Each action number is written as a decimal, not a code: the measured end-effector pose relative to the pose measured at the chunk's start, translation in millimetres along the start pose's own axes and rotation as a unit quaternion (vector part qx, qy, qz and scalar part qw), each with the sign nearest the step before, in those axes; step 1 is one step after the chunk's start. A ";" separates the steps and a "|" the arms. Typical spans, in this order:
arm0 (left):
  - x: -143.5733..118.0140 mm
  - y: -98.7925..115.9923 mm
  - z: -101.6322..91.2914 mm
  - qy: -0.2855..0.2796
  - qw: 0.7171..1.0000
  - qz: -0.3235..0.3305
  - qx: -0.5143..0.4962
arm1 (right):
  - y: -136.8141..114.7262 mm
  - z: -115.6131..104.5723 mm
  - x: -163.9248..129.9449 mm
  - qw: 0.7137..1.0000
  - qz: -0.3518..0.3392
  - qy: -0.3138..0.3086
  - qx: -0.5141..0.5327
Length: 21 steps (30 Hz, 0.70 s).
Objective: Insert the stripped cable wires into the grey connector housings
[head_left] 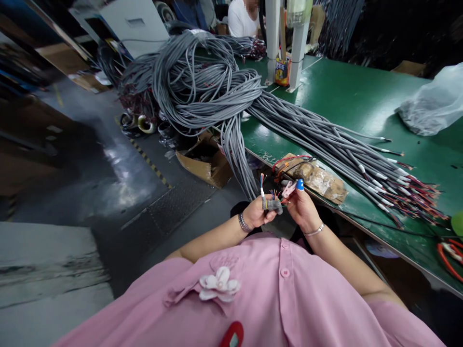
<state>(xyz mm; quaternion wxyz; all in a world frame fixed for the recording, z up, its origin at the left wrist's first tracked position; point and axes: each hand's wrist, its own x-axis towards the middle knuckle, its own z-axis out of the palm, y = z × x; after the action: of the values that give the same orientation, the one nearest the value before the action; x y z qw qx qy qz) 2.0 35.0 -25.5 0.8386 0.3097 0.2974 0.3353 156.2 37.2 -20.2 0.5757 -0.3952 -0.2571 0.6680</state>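
Note:
In front of my pink shirt, my left hand (256,212) is closed around a grey cable end. Thin coloured wires (262,179) stand up out of its white sleeve (262,191). Grey wrapping (273,205) covers fingers of this hand. My right hand (303,210) is close beside it, fingers pinched together, with a blue cover (300,184) on the thumb tip. A small pink piece (288,189) shows at these fingertips; I cannot tell whether it is a tool or a finger wrap. More fine wires (275,194) show between the hands.
A large bundle of grey cables (202,86) is looped over the green table (333,86), its stripped ends (415,193) at the right. A taped wooden block (318,176) lies by the edge. A cardboard box (208,161) stands below. A plastic bag (434,103) is at right; a person (242,19) is behind.

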 end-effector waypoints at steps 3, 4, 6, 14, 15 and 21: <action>-2.6 1.5 2.3 0.004 1.000 0.006 0.008 | -1.0 -3.3 -1.8 0.998 0.034 -0.029 0.034; -4.1 2.0 3.2 0.007 1.000 0.009 0.012 | -1.4 -5.0 -2.2 0.997 0.048 -0.040 0.051; -7.9 2.2 4.7 0.014 0.999 0.018 0.023 | -2.8 -8.2 -3.1 0.992 0.072 -0.062 0.079; -23.5 -7.3 15.7 0.087 0.988 0.115 0.050 | -9.5 -8.0 -10.8 0.995 0.041 -0.073 0.062; -24.4 -7.8 18.1 0.096 0.986 0.126 0.056 | -9.2 -7.6 -10.9 0.995 0.033 -0.069 0.056; -24.2 -6.5 29.7 0.109 0.984 0.125 0.066 | -3.1 -7.2 -4.5 0.991 0.065 -0.070 0.097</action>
<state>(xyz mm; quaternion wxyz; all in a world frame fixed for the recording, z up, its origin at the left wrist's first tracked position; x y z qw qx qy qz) 11.0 3.7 -4.4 0.7306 0.3608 0.3673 0.4485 164.0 32.7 -20.7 0.5470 -0.3056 -0.2046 0.7520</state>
